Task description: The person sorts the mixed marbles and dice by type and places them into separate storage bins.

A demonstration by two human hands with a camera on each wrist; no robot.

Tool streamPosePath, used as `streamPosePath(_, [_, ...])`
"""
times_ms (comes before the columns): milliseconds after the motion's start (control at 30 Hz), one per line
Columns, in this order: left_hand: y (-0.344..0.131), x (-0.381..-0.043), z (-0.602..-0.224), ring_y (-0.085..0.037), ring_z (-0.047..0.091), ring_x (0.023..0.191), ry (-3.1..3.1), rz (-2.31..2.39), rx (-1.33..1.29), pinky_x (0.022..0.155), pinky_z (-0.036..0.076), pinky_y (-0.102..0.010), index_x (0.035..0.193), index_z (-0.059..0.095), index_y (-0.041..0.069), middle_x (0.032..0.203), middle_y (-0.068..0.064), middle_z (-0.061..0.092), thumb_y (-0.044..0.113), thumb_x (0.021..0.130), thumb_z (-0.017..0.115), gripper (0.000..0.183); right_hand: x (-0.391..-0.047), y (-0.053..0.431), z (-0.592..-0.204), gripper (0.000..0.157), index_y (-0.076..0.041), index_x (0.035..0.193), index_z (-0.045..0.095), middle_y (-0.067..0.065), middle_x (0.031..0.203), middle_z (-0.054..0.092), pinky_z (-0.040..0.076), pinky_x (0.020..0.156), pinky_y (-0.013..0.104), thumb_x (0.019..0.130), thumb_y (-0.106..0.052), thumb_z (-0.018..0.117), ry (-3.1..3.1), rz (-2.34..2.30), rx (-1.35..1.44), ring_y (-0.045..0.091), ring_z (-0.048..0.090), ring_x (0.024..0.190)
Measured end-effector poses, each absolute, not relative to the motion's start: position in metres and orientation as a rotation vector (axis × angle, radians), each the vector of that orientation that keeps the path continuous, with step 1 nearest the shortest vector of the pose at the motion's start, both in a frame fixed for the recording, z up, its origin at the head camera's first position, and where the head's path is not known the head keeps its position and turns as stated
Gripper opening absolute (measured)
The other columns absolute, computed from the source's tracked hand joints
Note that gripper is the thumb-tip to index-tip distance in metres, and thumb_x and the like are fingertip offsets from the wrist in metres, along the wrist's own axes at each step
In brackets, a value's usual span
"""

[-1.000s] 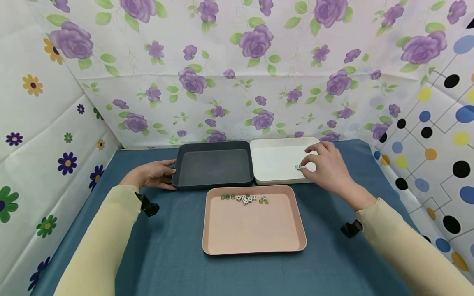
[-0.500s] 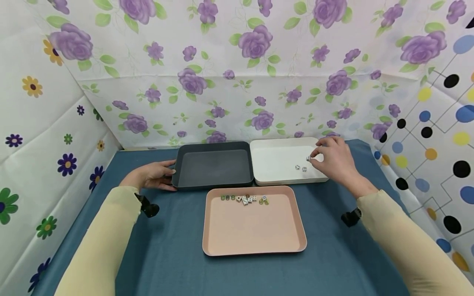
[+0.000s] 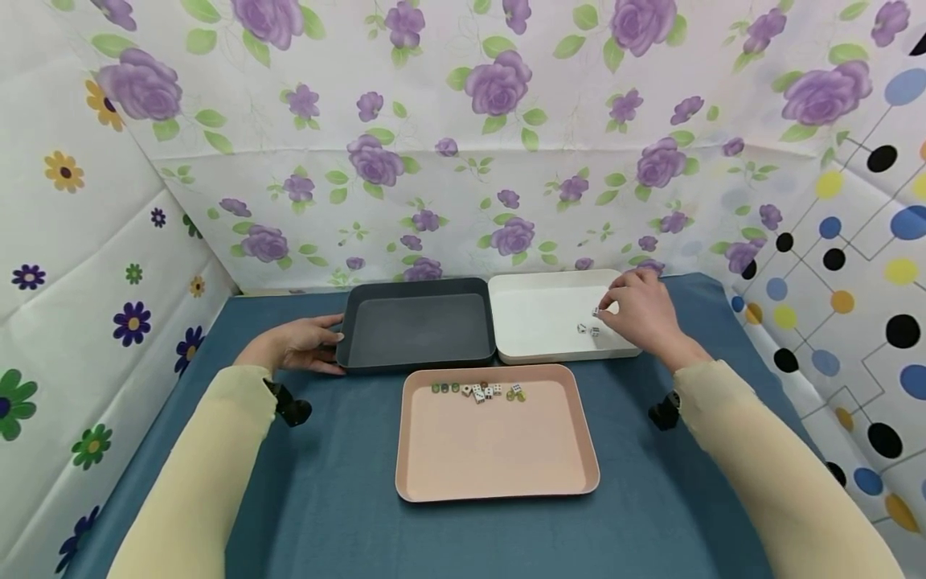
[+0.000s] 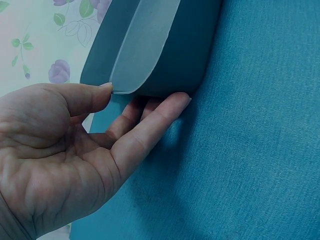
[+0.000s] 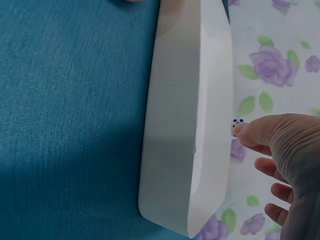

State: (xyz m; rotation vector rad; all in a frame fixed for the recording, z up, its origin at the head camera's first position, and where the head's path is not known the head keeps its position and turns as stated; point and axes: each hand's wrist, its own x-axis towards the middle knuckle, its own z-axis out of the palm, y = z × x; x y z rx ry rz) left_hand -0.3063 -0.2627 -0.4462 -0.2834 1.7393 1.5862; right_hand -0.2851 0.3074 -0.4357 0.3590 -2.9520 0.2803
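Observation:
My right hand (image 3: 640,310) pinches a small white die (image 5: 235,126) with dark dots between thumb and fingertips, above the white tray (image 3: 535,346). In that tray lie two more white dice (image 3: 595,331), just in front of the pinched one. My left hand (image 3: 307,343) touches the left end of the dark grey tray (image 3: 419,322). In the left wrist view its thumb tip meets the rim and its fingers (image 4: 150,127) reach along the outer wall below. A pink tray (image 3: 499,450) nearer to me has several dice along its far side, white ones (image 3: 479,394) and greenish ones (image 3: 444,388).
The dark and white trays stand side by side at the back of a blue cloth (image 3: 325,482), with the pink tray close in front. A floral sheet (image 3: 434,201) rises right behind them. A patterned sheet hangs on each side.
My right hand lets go of two dice in the white tray and keeps another pinched, shifting right, then slightly back left and lower. The left hand stays at the dark tray.

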Motion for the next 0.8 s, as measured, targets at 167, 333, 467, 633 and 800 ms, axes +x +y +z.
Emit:
streamPosePath(167, [-0.263, -0.307, -0.447, -0.047, 0.034, 0.145, 1.747, 1.577, -0.287, 0.103, 0.05, -0.057, 0.165, -0.007, 0.031, 0.164, -0.028, 0.018, 0.009, 0.114, 0.032, 0.068, -0.296, 0.308, -0.444, 0.012, -0.012, 0.093, 0.081, 0.018, 0.124, 0.06, 0.034, 0.103, 0.066, 0.092, -0.023, 0.078, -2.972, 0.238, 0.338, 0.045, 0.035, 0.13])
streamPosePath(333, [-0.263, -0.307, -0.447, -0.047, 0.034, 0.145, 1.74, 1.58, -0.284, 0.104, 0.049, -0.058, 0.165, -0.008, 0.031, 0.164, -0.027, 0.018, 0.009, 0.114, 0.031, 0.067, -0.302, 0.308, -0.452, 0.012, -0.011, 0.093, 0.081, 0.019, 0.124, 0.059, 0.035, 0.101, 0.066, 0.093, -0.022, 0.077, -3.007, 0.267, 0.292, 0.046, 0.034, 0.13])
streamPosePath(467, [-0.263, -0.306, -0.446, -0.047, 0.033, 0.145, 1.734, 1.585, -0.282, 0.104, 0.049, -0.058, 0.165, -0.008, 0.03, 0.164, -0.027, 0.018, 0.009, 0.114, 0.031, 0.067, -0.305, 0.306, -0.456, 0.011, -0.011, 0.093, 0.081, 0.019, 0.123, 0.059, 0.037, 0.098, 0.065, 0.093, -0.021, 0.076, -3.027, 0.249, 0.268, 0.046, 0.036, 0.127])
streamPosePath(633, [-0.263, -0.306, -0.446, -0.047, 0.034, 0.145, 1.732, 1.593, -0.28, 0.104, 0.049, -0.058, 0.165, -0.007, 0.03, 0.164, -0.027, 0.018, 0.009, 0.114, 0.031, 0.068, -0.308, 0.303, -0.457, 0.011, -0.011, 0.092, 0.08, 0.019, 0.119, 0.059, 0.037, 0.098, 0.064, 0.093, -0.022, 0.077, -3.058, 0.217, 0.252, 0.046, 0.036, 0.126])
streamPosePath(800, [-0.263, -0.306, -0.446, -0.046, 0.035, 0.144, 1.737, 1.592, -0.278, 0.104, 0.05, -0.057, 0.165, -0.007, 0.03, 0.164, -0.027, 0.02, 0.009, 0.114, 0.032, 0.068, -0.31, 0.301, -0.459, 0.012, -0.011, 0.091, 0.08, 0.018, 0.115, 0.059, 0.037, 0.097, 0.063, 0.092, -0.023, 0.079, -3.086, 0.206, 0.232, 0.045, 0.036, 0.123])
